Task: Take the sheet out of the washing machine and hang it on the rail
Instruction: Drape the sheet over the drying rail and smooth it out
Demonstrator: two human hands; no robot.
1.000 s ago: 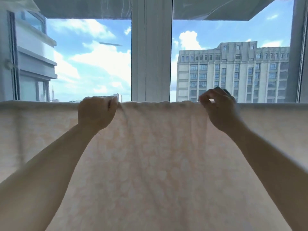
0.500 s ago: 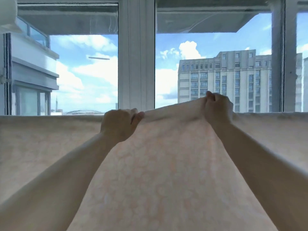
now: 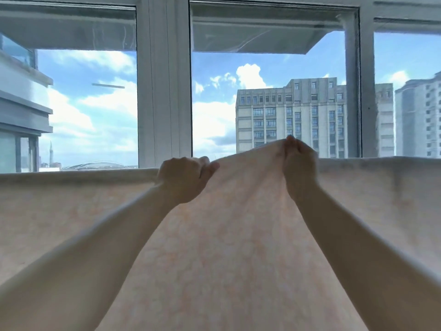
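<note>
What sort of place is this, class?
Probably a high-rise flat's enclosed balcony used for drying: white-framed glass windows, a grey multi-storey building outside, and a pale peach patterned sheet hanging across.

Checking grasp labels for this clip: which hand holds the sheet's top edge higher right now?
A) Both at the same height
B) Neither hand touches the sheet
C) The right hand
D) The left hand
C: the right hand pinches the sheet into a raised peak above the flat top edge, while the left hand has its grip lower, about level with that edge.
</note>
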